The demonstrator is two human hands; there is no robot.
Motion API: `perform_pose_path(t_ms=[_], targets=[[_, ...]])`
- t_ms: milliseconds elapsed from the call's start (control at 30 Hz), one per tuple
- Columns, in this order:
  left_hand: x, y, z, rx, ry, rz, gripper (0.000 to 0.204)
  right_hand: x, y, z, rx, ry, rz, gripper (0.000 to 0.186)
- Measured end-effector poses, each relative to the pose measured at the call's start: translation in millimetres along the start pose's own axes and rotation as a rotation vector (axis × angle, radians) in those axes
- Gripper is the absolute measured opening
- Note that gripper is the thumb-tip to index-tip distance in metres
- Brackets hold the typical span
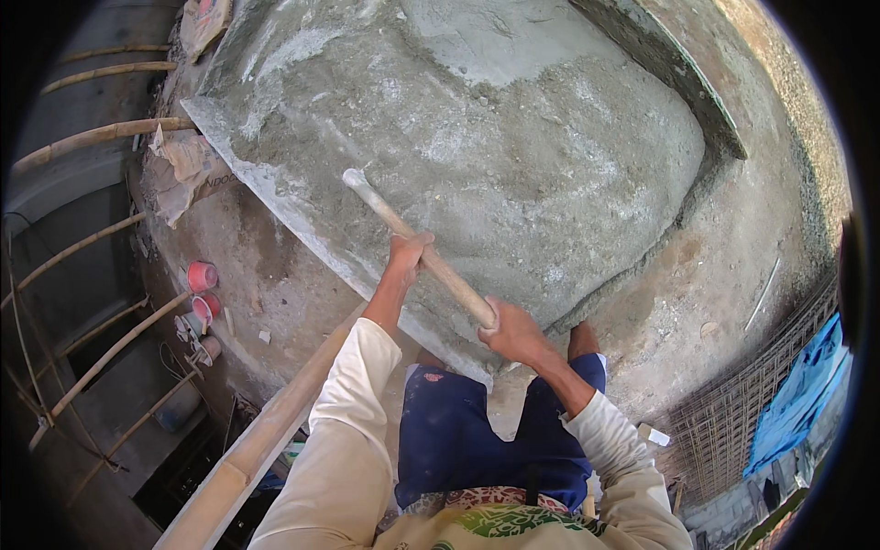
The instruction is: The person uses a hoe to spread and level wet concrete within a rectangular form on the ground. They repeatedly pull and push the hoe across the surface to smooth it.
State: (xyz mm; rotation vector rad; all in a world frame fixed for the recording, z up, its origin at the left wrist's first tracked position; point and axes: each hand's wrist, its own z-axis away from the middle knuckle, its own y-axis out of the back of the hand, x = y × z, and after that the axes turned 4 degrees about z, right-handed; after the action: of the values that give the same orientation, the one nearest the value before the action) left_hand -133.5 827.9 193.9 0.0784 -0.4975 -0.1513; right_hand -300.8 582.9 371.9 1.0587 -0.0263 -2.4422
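A long wooden tool handle (380, 203) slants across the middle of the view, its pale far end over the grey mortar mix (550, 174). Any blade or head on it cannot be made out. My left hand (409, 253) is closed round the middle of the shaft. Farther down and to the right, my right hand (513, 330) grips the near end. Both hands are above the near part of the mix, which lies heaped in a shallow trough with a pale left edge board (275, 215). Wetter, smoother mix (513, 37) shows at the far side.
A thick bamboo pole (243, 463) runs close by my left arm. Torn paper sacks (188, 170) and pink buckets (202, 277) lie at left, near bamboo scaffolding (101, 133). A dark board (683, 78) borders the far right. Wire mesh (733, 422) and a blue sheet (799, 394) are at right.
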Motion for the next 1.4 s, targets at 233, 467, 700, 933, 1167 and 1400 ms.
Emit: perform_pose_path(t_ms=[233,467,700,933,1167,1400], targets=[[13.4,-173.8,36.4,-0.311,0.467,1.013,0.022,34.0,197.9,189.9,0.071,-0.178,0.196,0.028],[40.8,-170.2,40.7,-0.351,0.405,0.76,0.015,95.3,112.3,193.0,0.115,-0.263,0.036,0.032],[163.0,105.4,-109.6,0.248,-0.427,0.032,0.051,-14.1,-135.4,-155.7,0.172,0.139,-0.014,0.039],[141.2,260.9,-172.9,0.579,-0.195,-1.118,0.113,-104.0,-268.3,-325.5,0.068,0.251,-0.102,0.049],[74.3,209.3,-67.7,0.366,0.175,-1.131,0.126,-80.2,-259.9,-190.5,-0.191,0.075,-0.133,0.056],[2.0,100.7,10.7,0.084,0.348,-1.028,0.068,-7.4,-162.0,-40.7,-0.245,-0.009,-0.163,0.053]])
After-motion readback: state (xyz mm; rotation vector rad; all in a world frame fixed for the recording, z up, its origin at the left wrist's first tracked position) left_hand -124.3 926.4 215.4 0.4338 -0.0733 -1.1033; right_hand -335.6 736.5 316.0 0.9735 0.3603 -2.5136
